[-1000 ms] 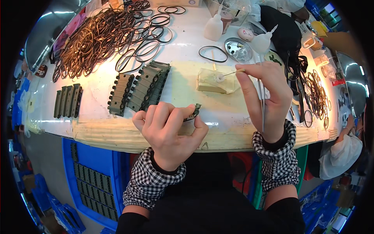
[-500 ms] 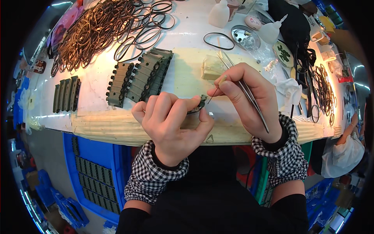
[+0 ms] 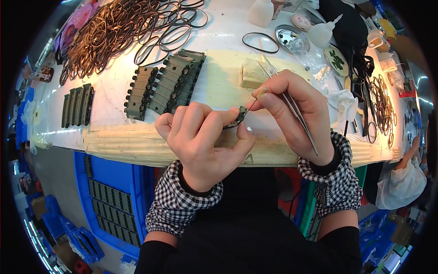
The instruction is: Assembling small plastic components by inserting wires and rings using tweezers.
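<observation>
Because your right hand [image 3: 308, 121] pinches a thin, yellow-ended needle-like tool [image 3: 261, 93] alongside silver metal tweezers [image 3: 305, 128], its tip could slip off the small dark-green piece [image 3: 240, 114] your left hand [image 3: 203, 141] grips.

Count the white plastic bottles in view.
2: a white plastic bottle at the top, cut off by the picture's edge; another bottle farther right, slightly lower. Others may be hidden.

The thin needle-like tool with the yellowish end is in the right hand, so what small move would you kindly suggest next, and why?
Probably touch the thin, dark needle-like tool lightly to the small, dark-green part: the right hand holds its tip at or just beside it (contact unclear), and the left hand pinches it.
</observation>
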Motion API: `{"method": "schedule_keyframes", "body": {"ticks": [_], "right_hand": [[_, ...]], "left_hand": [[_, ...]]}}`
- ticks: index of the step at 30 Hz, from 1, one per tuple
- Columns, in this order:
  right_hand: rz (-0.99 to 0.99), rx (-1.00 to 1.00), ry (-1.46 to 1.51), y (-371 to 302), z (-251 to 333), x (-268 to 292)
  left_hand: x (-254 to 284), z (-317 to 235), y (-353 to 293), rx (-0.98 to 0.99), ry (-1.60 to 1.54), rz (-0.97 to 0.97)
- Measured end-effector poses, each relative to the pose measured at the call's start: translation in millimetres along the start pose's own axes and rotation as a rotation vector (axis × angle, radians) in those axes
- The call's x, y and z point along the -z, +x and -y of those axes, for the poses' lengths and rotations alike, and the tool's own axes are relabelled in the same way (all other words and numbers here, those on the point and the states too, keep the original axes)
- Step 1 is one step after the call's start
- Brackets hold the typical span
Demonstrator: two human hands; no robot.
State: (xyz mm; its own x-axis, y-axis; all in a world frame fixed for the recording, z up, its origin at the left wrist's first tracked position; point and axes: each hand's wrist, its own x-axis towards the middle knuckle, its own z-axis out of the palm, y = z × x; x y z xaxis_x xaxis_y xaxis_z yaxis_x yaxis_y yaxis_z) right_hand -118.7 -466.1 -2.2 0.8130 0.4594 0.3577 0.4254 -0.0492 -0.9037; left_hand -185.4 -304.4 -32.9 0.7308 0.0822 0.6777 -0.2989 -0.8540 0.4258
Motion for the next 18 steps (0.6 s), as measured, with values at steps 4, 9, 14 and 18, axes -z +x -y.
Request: {"method": "schedule_keyframes", "body": {"ticks": [4, 9, 14, 18], "right_hand": [[0.038, -0.021, -0.024, -0.1, 0.4, 1.8], [0.069, -0.105, 0.008, -1.8, 6.3, 3.9], [-0.244, 0.228, -0.319, 8.7, -3.0, 17.3], [-0.329, 0.428, -0.684, 17.6, -7.2, 25.5]], "left_hand": [[-0.2, 0.2, 0.2, 0.001, 0.000, 0.001], [0.1, 0.4, -0.1, 0.001, -0.004, -0.001], [0.8, -0.7, 0.2, 0.006, 0.000, 0.002], [1.3, -0.9, 0.1, 0.011, -0.003, 0.004]]}}
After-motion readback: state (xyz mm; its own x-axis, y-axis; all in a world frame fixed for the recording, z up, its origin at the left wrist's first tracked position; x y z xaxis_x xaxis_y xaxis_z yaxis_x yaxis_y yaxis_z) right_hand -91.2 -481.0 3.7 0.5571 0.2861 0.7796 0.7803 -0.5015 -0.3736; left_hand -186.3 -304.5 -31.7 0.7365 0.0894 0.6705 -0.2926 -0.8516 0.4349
